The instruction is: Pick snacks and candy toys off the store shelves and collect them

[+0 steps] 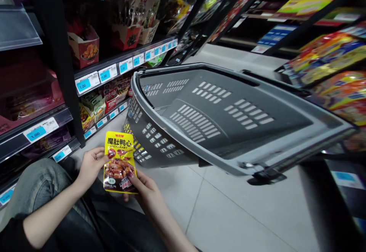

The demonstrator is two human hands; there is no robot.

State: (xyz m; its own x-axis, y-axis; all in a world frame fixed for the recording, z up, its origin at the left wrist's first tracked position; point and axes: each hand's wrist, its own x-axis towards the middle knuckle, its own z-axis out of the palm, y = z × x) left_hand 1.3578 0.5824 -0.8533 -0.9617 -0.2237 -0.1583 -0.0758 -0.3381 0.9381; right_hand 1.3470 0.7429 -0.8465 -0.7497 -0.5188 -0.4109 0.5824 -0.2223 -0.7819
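A yellow snack packet (119, 168) labelled "DUCK HEART" is held upright over my legs, its printed front facing me. Along its left edge, my left hand (90, 165) pinches it, the thumb on the front. My right hand (144, 187) grips the lower right corner, thumb on the front and the other fingers mostly hidden behind. Just beyond the packet, a grey shopping basket (183, 149) with slotted walls rests on the floor. Nothing shows inside it.
Shelves with price tags (108, 73) run along the left, bearing a red snack box (85, 50) and several other cartons. Below them sit more small boxes (111, 93). Colourful bagged snacks (337, 53) fill a rack on the right, blurred. The floor (223, 210) is pale tile.
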